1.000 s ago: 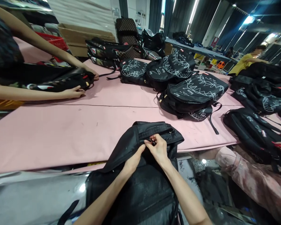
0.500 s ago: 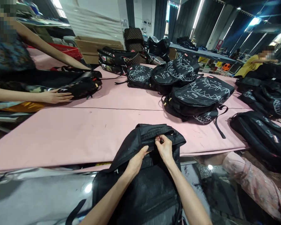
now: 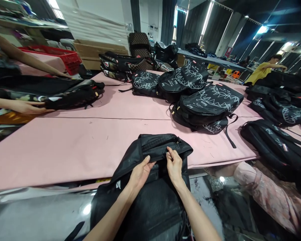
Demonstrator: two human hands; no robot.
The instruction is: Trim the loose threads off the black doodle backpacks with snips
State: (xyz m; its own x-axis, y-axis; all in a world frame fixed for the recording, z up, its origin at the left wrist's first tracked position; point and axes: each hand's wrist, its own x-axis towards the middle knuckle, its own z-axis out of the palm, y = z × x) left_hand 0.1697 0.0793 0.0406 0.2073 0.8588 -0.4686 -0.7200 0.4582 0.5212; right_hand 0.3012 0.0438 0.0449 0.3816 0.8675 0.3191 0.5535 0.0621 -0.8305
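A black backpack [image 3: 163, 204] lies in front of me, its upper end resting on the pink table edge. Near that end runs a zipper [image 3: 158, 143] across a folded flap of fabric. My left hand [image 3: 140, 172] pinches the lower edge of this flap between thumb and fingers. Just below the zipper's right end, my right hand [image 3: 174, 164] is closed with its fingertips against the flap's edge. Whether something small sits in those fingertips is too fine to make out.
Printed black backpacks [image 3: 210, 103] are piled on the pink table [image 3: 72, 144]. More black bags [image 3: 276, 140] lie at the right. Across on the left, a co-worker's hand [image 3: 27, 106] touches a camouflage-trimmed bag [image 3: 72, 95]. A cardboard box [image 3: 90, 53] and red crate [image 3: 67, 60] stand behind.
My right hand has come slightly down from the zipper to the flap's edge, and more of the zipper shows. The co-worker's hands and bag have shifted left.
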